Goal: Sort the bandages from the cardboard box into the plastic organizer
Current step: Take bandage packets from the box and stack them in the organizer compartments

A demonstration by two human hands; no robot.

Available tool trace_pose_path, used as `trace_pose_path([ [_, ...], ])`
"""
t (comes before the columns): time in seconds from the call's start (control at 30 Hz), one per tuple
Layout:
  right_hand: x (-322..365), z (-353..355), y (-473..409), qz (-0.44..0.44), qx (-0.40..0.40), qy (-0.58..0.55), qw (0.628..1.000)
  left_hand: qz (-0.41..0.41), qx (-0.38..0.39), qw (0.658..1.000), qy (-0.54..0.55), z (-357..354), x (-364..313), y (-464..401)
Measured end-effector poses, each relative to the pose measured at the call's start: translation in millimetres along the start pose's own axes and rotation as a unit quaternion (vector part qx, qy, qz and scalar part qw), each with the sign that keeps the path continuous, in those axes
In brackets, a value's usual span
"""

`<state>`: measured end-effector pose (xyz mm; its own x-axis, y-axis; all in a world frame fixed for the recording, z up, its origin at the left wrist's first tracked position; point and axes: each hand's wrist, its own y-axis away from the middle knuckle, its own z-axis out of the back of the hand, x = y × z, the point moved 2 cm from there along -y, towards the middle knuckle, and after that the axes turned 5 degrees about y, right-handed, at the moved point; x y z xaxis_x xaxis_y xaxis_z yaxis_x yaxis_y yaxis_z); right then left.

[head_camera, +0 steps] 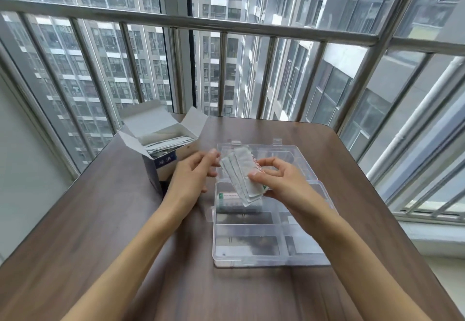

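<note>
My right hand (279, 182) pinches a small fan of white wrapped bandages (241, 172) above the far end of the clear plastic organizer (251, 260). My left hand (193, 174) hovers just left of the fan, its fingertips touching the upper edge of the bandages. One far-left compartment of the organizer holds a stack of bandages (231, 201) with a green-marked label. The open cardboard box (161, 142) stands at the far left of the table, with more bandages packed inside.
The organizer's clear lid (281, 154) lies flipped open behind it. Everything rests on a dark brown wooden table (100, 220), set against a metal railing (226, 28) and large windows. The table's right edge falls off toward the window sill.
</note>
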<state>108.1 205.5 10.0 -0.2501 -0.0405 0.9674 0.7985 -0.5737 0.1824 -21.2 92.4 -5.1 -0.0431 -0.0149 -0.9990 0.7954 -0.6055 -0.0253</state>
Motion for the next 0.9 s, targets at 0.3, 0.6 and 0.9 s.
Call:
trace_pose_path([
  [0.3,14,-4,14,0.062,-0.063,-0.084,0.993,0.057,0.187,0.967,0.165,-30,-11,22],
  [0.6,17,5,17,0.115,-0.141,0.045,0.982,0.041,0.032,0.980,0.193,-38,-16,36],
  [0.9,7,-11,15,0.010,-0.066,-0.011,0.998,0.052,-0.010,0.990,0.133,-42,-15,38],
])
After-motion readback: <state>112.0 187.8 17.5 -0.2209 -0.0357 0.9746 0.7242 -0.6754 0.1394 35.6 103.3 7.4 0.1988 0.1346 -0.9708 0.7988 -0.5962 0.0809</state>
